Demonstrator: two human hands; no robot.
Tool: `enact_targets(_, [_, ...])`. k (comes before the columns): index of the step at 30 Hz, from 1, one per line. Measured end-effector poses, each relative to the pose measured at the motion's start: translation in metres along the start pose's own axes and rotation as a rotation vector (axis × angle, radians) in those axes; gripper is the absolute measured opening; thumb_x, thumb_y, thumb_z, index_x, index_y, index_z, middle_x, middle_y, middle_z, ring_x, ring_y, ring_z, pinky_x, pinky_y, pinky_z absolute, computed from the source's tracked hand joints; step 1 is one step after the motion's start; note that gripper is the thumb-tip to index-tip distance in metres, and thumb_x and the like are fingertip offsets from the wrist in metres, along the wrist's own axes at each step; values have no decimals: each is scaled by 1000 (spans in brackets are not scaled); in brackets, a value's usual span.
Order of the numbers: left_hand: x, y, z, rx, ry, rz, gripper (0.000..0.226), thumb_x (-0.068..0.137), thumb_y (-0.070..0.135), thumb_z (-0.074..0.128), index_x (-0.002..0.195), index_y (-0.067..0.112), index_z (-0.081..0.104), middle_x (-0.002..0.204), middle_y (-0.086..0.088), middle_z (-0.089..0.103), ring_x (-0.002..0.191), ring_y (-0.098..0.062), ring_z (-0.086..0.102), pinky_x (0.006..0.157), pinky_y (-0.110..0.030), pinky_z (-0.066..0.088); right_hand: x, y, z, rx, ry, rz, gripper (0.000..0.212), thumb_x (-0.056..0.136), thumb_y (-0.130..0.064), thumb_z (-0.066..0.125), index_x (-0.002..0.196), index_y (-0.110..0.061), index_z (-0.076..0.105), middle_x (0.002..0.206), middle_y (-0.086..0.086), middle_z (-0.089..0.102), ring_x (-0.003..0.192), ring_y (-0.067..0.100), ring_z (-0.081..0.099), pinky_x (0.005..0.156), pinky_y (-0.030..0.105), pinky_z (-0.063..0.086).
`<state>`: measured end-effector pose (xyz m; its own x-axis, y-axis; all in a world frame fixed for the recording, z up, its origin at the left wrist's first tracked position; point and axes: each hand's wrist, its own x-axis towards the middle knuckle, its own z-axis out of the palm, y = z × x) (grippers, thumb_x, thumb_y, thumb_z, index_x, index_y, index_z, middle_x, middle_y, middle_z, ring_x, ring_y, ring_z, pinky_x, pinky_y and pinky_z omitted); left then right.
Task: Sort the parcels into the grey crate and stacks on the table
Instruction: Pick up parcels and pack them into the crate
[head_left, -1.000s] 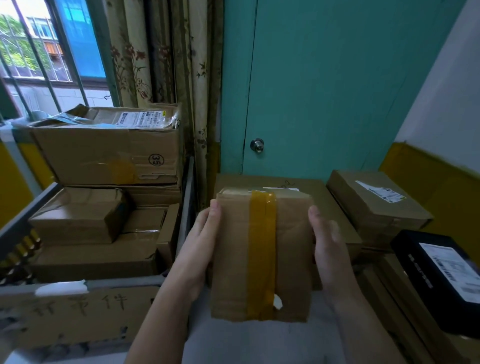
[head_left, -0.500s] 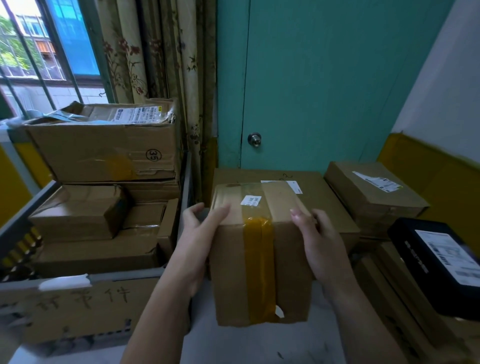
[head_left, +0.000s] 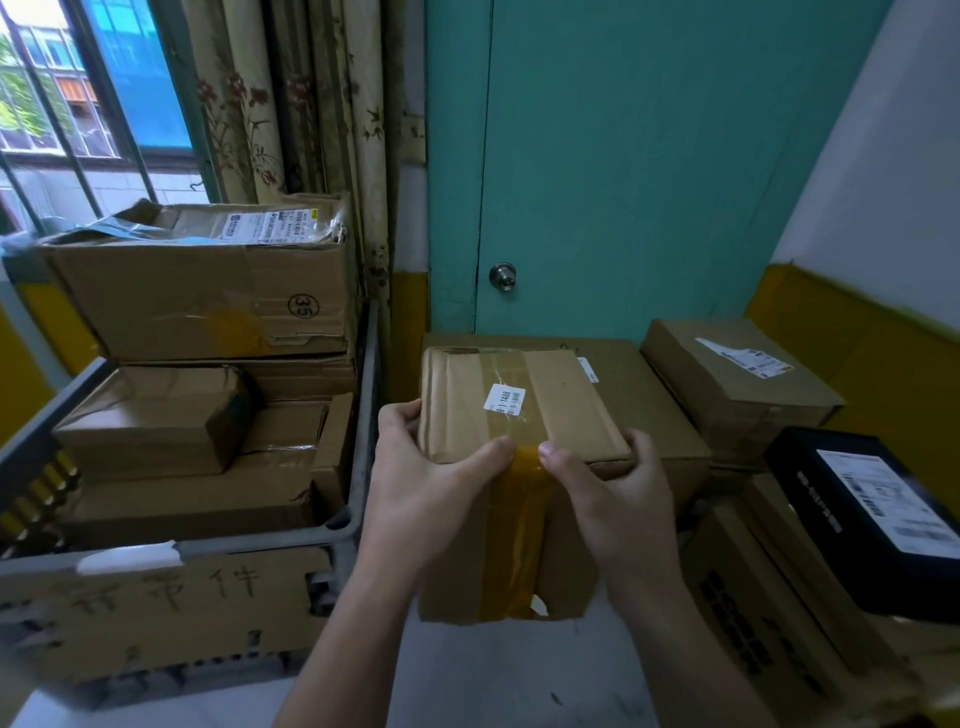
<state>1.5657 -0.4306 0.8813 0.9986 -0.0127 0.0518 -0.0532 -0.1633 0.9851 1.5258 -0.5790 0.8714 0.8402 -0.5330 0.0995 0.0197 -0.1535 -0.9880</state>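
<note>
Holding parcel (head_left: 524, 410) mid-table, just right of grey crate (head_left: 358, 457).
My left hand (head_left: 421, 483) and right hand (head_left: 618, 499) both grip its near edge; thumbs by slick tape (head_left: 519, 525), could slip; crate looks full.

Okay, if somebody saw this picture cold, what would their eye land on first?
First, the cardboard parcel at centre, banded with yellow tape and bearing a small white label, gripped by the left hand and the right hand. Next, the grey crate at left, piled with brown boxes above its rim. A teal door fills the background, and a black box lies at the right edge.
</note>
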Motion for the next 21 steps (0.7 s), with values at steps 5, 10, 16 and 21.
enact_targets(5, [-9,-2,4,-8,-1,-37,108,42,64,80,134,31,34,119,12,49,108,-9,52,92,-36,54,1,1,0,1,37,-36,57,76,-31,82,116,-31,41,103,-17,52,95,9,57,64,19,52])
enact_targets(10, [-8,-3,3,-47,11,-65,73,69,59,75,126,35,37,112,17,49,102,-7,53,85,-33,53,-4,4,3,-14,31,-26,50,82,-36,76,118,-32,42,105,-16,54,93,6,57,64,19,52])
enact_targets(16, [2,6,-9,-259,-35,-238,104,50,101,42,135,40,41,138,-1,50,127,-26,49,110,-57,38,-3,-7,-1,37,36,11,19,99,-45,47,97,-27,54,91,2,66,88,23,66,80,46,58])
enact_targets(21, [-1,10,-13,-265,-68,-272,73,74,89,40,126,37,42,135,-2,53,120,-25,54,102,-51,46,-5,-15,-3,47,15,10,22,99,-47,44,92,-27,52,86,5,64,85,27,65,77,47,55])
